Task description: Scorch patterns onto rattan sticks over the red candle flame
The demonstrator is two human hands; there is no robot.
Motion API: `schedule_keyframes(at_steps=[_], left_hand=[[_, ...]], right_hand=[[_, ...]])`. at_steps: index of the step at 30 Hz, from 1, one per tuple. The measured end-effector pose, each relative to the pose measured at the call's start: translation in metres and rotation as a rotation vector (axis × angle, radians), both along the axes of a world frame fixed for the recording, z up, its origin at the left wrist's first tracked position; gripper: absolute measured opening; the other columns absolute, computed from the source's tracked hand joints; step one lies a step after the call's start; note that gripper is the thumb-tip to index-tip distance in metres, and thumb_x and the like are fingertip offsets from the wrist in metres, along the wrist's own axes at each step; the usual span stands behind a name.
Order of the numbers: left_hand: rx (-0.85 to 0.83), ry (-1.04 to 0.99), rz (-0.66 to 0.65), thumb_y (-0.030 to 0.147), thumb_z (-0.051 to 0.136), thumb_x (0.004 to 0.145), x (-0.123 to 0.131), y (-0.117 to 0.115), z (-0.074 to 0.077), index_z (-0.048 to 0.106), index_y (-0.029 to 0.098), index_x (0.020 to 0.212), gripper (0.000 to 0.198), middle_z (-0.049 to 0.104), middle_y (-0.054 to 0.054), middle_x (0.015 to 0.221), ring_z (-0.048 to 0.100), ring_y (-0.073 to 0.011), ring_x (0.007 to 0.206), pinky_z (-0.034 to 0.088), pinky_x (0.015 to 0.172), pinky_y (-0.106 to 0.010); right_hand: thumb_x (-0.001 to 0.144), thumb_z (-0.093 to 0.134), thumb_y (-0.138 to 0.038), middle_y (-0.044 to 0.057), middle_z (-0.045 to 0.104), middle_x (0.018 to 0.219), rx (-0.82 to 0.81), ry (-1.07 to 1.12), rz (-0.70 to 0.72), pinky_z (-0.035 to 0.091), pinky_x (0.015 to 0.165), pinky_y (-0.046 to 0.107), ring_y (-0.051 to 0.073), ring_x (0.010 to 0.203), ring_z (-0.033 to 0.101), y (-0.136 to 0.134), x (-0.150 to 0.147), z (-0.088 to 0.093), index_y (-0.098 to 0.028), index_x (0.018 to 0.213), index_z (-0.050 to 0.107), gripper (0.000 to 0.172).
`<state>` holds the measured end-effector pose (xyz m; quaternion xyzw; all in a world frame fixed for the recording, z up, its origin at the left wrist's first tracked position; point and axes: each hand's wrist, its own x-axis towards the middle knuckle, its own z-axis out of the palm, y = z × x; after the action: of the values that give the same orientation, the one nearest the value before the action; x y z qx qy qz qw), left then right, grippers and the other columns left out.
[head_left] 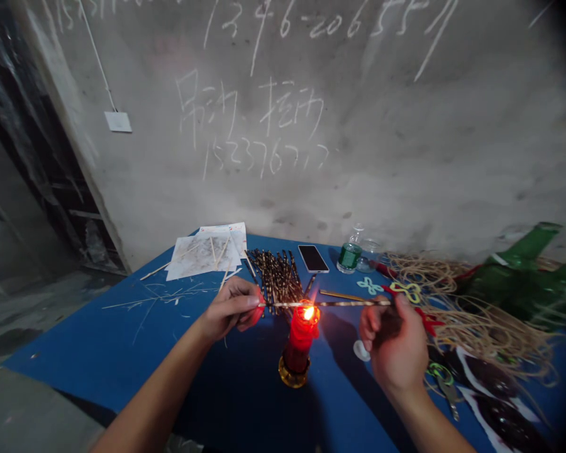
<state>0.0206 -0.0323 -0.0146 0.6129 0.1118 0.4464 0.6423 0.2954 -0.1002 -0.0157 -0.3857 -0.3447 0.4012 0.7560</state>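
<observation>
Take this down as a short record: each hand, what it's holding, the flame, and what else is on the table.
Left hand: pinches one end of a thin banded stick
Right hand: grips the stick's other end
Heat source: red candle, its flame at the stick
Surface: blue tabletop
Nearby: pile of dark-banded sticks, smartphone, small water bottle, tan fibre strands

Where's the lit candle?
In the head view, the red candle stands on the blue table, between the left hand and right hand, just beneath the long stick.
</observation>
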Motion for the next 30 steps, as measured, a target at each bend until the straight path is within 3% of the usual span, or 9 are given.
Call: schedule_keyframes(at_steps=[3,7,13,18,30], left_hand=[[-0.007,-0.010,-0.009,0.041,0.077,0.084,0.000,-0.001,0.001,0.054,0.017,0.055,0.045,0.037,0.006,0.042,0.037,-0.0071,0.036,0.024,0.037,-0.021],[-0.021,0.018,-0.023,0.044,0.078,0.084,0.000,-0.002,0.001,0.053,0.017,0.054,0.047,0.039,0.005,0.042,0.037,-0.0076,0.037,0.023,0.037,-0.021],[0.024,0.140,-0.053,0.049,0.078,0.089,-0.003,0.001,-0.001,0.059,0.016,0.060,0.048,0.046,0.003,0.047,0.043,-0.0073,0.039,0.027,0.039,-0.020],[0.021,0.109,-0.084,0.058,0.080,0.087,-0.004,0.002,-0.006,0.066,0.015,0.072,0.047,0.052,0.004,0.051,0.040,-0.0061,0.039,0.029,0.038,-0.019],[-0.002,0.041,-0.103,0.054,0.081,0.086,-0.002,0.001,-0.006,0.066,0.015,0.069,0.046,0.051,0.002,0.050,0.042,-0.0065,0.039,0.030,0.038,-0.017]], right_hand=[[0.088,0.064,-0.069,-0.003,0.044,0.044,0.011,-0.022,0.015,0.031,0.031,0.021,0.010,0.034,0.041,0.000,0.000,0.001,-0.023,0.051,0.050,0.060],[0.086,0.067,-0.070,-0.004,0.045,0.044,0.031,-0.001,0.034,0.029,0.031,0.020,0.010,0.034,0.039,-0.002,-0.001,0.003,-0.022,0.055,0.057,0.058],[0.091,0.070,-0.068,-0.002,0.050,0.048,0.004,-0.174,0.241,0.031,0.035,0.020,0.009,0.038,0.043,-0.006,-0.008,-0.001,-0.019,0.054,0.059,0.063],[0.093,0.072,-0.066,-0.002,0.052,0.049,0.013,-0.232,0.352,0.028,0.034,0.019,0.008,0.036,0.044,-0.007,-0.011,-0.008,-0.018,0.056,0.063,0.061],[0.097,0.069,-0.064,-0.001,0.054,0.046,-0.001,-0.290,0.370,0.026,0.037,0.021,0.008,0.035,0.046,-0.005,-0.010,-0.013,-0.016,0.060,0.069,0.060]])
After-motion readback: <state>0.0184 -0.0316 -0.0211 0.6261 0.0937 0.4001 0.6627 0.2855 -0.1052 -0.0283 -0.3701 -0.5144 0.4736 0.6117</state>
